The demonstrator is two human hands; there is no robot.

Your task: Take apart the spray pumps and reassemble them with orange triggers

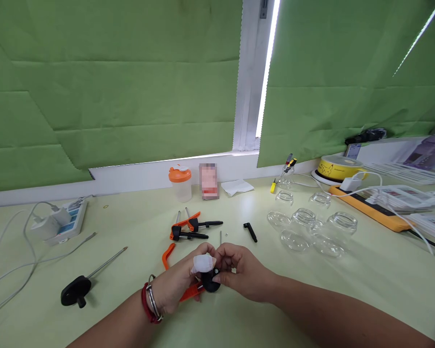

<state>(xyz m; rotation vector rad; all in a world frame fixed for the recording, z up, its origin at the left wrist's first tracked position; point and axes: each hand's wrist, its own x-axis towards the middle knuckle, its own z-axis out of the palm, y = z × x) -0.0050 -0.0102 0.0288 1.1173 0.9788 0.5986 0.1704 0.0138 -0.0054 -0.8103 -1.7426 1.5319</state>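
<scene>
Over the near middle of the table, my left hand (183, 280) is closed around a black and orange part (210, 283), with a white wrapping on one finger. My right hand (241, 270) pinches at the top of that same part, its thumb against the black piece; anything small between its fingertips is hidden. Just beyond my hands lie a thin metal rod (221, 238) and a tiny light piece (226, 235). Two similar black and orange assemblies (192, 235) rest farther back, and a loose black lever (250, 232) is to their right. One curved orange piece (167, 255) lies beside my left hand.
A black-handled screwdriver (77, 291) lies at left, near a power strip (74, 220) with cables. An orange-lidded cup (181, 183) stands at the back. Several glass jars (304, 222) are at right, before an orange power strip (369, 209) and a yellow roll (339, 167).
</scene>
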